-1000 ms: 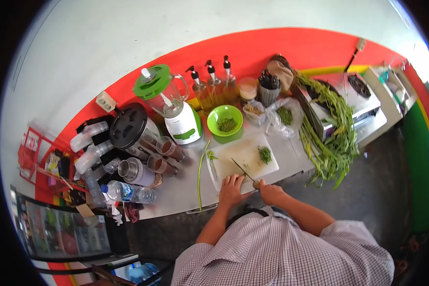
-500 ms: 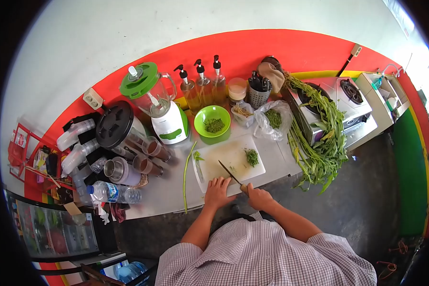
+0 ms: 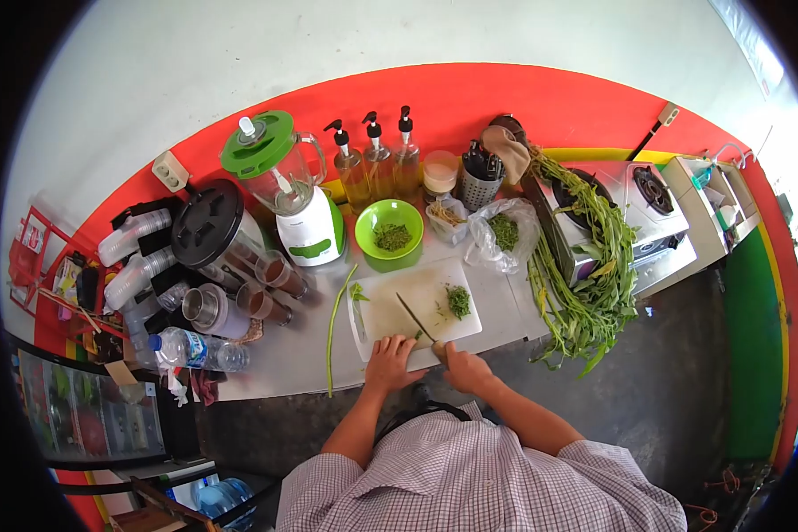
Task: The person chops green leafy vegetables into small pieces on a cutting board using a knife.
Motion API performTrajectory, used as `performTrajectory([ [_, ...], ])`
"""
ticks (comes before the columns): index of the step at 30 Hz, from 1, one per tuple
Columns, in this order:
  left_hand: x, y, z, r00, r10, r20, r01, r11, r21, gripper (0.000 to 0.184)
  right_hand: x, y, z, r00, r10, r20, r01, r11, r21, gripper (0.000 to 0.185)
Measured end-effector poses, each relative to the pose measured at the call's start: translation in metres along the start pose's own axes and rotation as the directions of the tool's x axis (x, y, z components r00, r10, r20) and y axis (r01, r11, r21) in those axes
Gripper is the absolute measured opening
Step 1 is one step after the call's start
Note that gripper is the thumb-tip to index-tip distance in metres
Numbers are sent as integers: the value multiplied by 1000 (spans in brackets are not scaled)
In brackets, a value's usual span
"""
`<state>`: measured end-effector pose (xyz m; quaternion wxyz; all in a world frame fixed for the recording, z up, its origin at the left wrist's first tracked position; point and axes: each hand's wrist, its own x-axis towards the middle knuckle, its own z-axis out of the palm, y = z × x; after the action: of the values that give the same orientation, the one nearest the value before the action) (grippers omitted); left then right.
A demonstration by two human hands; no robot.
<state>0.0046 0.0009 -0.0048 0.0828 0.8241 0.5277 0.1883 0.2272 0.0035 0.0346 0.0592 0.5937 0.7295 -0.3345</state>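
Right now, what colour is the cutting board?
The cutting board is white, shown in the head view.

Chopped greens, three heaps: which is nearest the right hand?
The heap on the white cutting board, right of the knife in the right hand. The other two lie farther off, in the green bowl and the plastic bag.

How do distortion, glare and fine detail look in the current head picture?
Head view: wide-angle distortion bows the red painted wall band; glare washes out the right edge; the white rectangular cutting board reads clearly, its chopped green leaves too small to separate.
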Motion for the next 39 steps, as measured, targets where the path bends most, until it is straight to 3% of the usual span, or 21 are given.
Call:
performTrajectory([
  [5, 1, -1, -2, 999, -8, 48, 9, 1000, -27, 75, -9, 9, 4, 999, 37, -10, -37, 999, -26, 55],
  [10, 5, 0, -11, 996, -17, 87, 17, 1000, 1, 78, -19, 22, -7, 977, 188, -101, -181, 980, 80, 49],
  [14, 4, 0, -8, 995, -25, 101, 23, 1000, 20, 81, -18, 27, 0, 971, 187, -148, -166, 976, 142, 48],
  [16, 1, -1, -1, 998, -20, 68, 19, 1000, 18, 84, -17, 22, -5, 989, 99, -111, -82, 984, 156, 49],
  [26, 3, 0, -7, 999, -4, 44, 3, 1000, 14, 83, -5, -8, -4, 999, 5, -40, -4, 1000, 26, 51],
  [28, 5, 0, -7, 998, -19, 55, 18, 1000, 15, 83, -13, -16, -5, 989, 143, 25, -143, 989, -25, 47],
  [29, 4, 0, -7, 997, -24, 69, 23, 1000, 13, 83, -18, -20, -4, 990, 137, 30, -137, 990, -25, 47],
  [32, 3, -2, -3, 999, -13, 38, 13, 1000, 7, 82, -22, -24, 1, 985, 172, 34, -169, 983, -68, 42],
  [39, 1, -1, -5, 999, -6, 42, 6, 1000, -18, 83, -13, -22, -10, 995, 88, -39, -93, 985, -143, 40],
])
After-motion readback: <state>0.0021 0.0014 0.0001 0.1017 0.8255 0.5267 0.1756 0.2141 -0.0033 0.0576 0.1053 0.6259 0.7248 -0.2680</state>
